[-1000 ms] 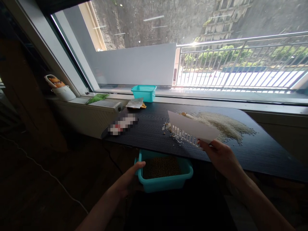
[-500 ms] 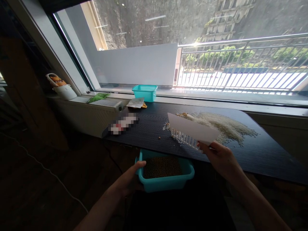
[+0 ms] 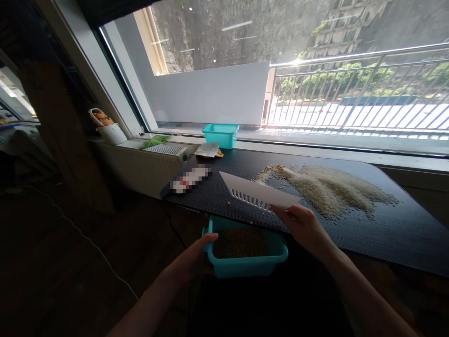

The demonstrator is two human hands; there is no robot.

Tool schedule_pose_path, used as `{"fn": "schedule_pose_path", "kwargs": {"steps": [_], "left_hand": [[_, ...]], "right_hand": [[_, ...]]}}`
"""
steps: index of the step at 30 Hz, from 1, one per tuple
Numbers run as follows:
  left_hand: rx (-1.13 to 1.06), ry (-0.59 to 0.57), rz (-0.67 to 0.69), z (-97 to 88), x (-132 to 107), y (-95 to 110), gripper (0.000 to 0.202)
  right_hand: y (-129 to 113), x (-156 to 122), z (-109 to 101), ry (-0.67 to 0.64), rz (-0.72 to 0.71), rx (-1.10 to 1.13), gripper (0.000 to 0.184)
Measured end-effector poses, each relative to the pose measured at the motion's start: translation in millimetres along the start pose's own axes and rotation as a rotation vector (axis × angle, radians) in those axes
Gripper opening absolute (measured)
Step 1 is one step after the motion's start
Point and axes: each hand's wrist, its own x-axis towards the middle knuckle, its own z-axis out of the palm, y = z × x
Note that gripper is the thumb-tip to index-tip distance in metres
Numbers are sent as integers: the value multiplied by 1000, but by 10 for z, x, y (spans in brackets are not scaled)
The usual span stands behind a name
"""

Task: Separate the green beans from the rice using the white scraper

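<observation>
My left hand (image 3: 198, 255) grips the left end of a teal plastic bin (image 3: 250, 268), its thumb over the rim. Small brown beans (image 3: 242, 243) cover the bottom of this bin, which is just below the table's front edge. In my right hand (image 3: 301, 223) is a flat white card (image 3: 257, 189) with a row of slots along its lower edge, held tilted above the dark table (image 3: 206, 194). Behind the card, white rice-like grains (image 3: 328, 187) lie in a spread heap, with a few yellowish beans (image 3: 277, 168) at its far left. Two single beans rest near the front edge.
A second teal bin (image 3: 220, 136) stands at the back by the window. Near it lie a paper packet (image 3: 207, 150) and a blurred-out flat item (image 3: 191, 179). A white pot (image 3: 112, 133) and a green cloth (image 3: 156, 141) sit on the left ledge above a radiator.
My right hand has moved the slotted card left and toward the front edge, away from the heap. A second loose bean now shows near the edge. My left hand still grips the bin.
</observation>
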Motion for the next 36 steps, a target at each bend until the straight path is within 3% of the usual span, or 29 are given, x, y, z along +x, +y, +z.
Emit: {"fn": "schedule_pose_path", "kwargs": {"steps": [4,7,9,11,14,16,19,27,32,36], "left_hand": [[-8,33,9,-81,-30,14,50],[6,95,14,-154,-79,27,50],[21,141,21,-201,-111,31,53],[23,173,32,-234,-138,27,56],[9,173,45,-229,-156,11,58],[3,145,31,-184,-144,-5,58],[-4,64,9,-79,-87,-40,58],[42,-70,2,138,12,-93,61],[47,-66,-4,116,23,-111,63],[33,-67,-1,91,36,-119,64]], "right_hand": [[-69,118,114,-150,-38,-14,29],[-152,123,51,-270,-17,28,30],[-171,70,-51,-280,-2,43,31],[-129,-17,-185,-220,27,34,34],[46,-157,-409,-3,117,-30,34],[183,-220,-546,175,200,-62,35],[320,-247,-682,311,276,-55,36],[291,-182,-626,244,264,-23,33],[168,-147,-537,181,225,-60,29],[141,-93,-539,215,228,-70,29]]}}
